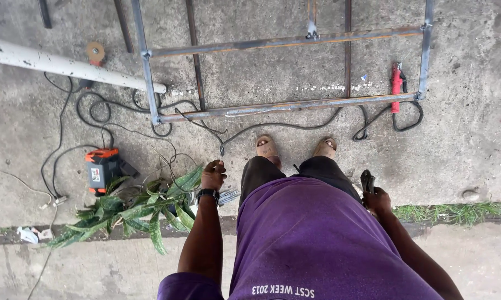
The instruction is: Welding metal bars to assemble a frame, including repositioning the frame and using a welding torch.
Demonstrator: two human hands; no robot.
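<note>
I stand on concrete and look down at my purple shirt and sandalled feet. My left hand hangs at my side with a watch on the wrist; its fingers are curled around the end of a thin black cable that runs across the floor. My right hand grips a dark plier-like tool by its handles. Just beyond my feet lies a welded steel frame of square tube.
An orange and black welding machine sits to the left among looped cables. A red electrode holder lies inside the frame's right corner. A white pipe slants at upper left. A green leafy plant grows beside my left leg.
</note>
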